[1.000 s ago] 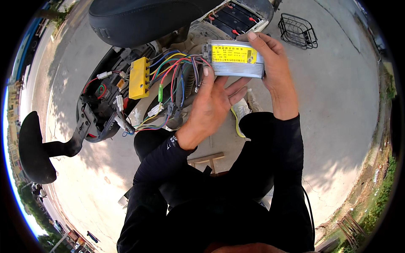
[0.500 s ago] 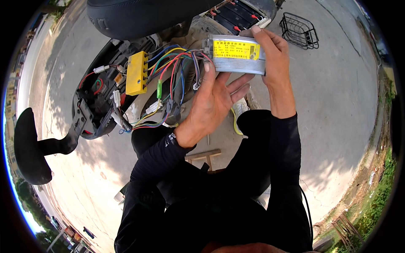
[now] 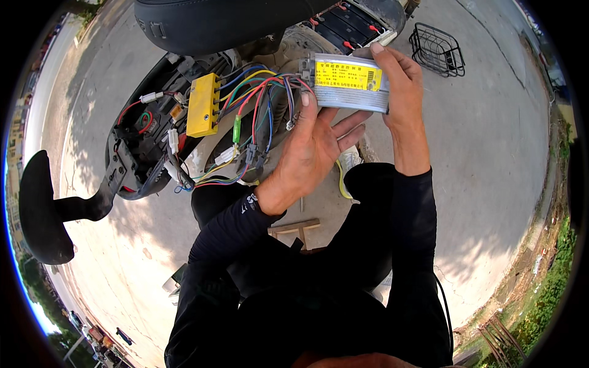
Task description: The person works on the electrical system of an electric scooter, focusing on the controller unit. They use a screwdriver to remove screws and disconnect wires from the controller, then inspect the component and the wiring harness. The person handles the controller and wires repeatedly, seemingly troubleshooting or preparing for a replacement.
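A silver, finned motor controller with a yellow label is held up between my hands, its coloured wires leaving the left end. My right hand grips its right end, thumb on the top edge. My left hand supports the lower left from beneath, thumb by the wire exit and fingers extending under the case. To the left, a yellow block has several wires running into its side. Below the wires hang a green connector and a white plug.
An opened electric scooter body with exposed wiring lies left, a black seat above it. Batteries sit in a tray at the top. A black wire basket stands on the concrete, right. A black padded part juts out far left.
The view has shifted slightly, so the scooter and yellow block appear a little farther right. Both hands keep the same hold on the controller.
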Motion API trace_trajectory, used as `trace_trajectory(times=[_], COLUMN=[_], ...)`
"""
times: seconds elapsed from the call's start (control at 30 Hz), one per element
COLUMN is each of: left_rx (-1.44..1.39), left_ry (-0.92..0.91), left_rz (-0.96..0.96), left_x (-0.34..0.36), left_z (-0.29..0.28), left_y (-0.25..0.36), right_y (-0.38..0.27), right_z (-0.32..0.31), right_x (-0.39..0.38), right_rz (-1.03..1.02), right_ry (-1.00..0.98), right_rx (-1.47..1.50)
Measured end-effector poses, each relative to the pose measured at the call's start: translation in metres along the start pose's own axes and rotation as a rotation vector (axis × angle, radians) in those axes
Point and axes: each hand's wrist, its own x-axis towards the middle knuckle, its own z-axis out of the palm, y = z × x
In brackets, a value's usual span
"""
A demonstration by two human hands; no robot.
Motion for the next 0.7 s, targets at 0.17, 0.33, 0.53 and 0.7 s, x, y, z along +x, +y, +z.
trace_trajectory(times=[0.17,0.33,0.53,0.7], left_rx=[0.008,0.014,0.013,0.017], left_ry=[0.003,0.002,-0.001,-0.002], left_rz=[-0.002,-0.003,0.001,0.003], left_x=[0.0005,-0.0002,0.0001,0.0000], left_z=[-0.0018,-0.0006,-0.0008,0.0000], left_y=[-0.0008,-0.0002,-0.0006,-0.0005], right_y=[0.0009,0.0035,0.0051,0.0028], right_z=[0.0005,-0.0010,-0.0038,-0.0022], right_x=[0.0001,0.0014,0.0028,0.0016], right_rz=[-0.006,0.001,0.003,0.005], right_ry=[-0.007,-0.008,-0.029,-0.018], right_rx=[0.005,0.008,0.003,-0.009])
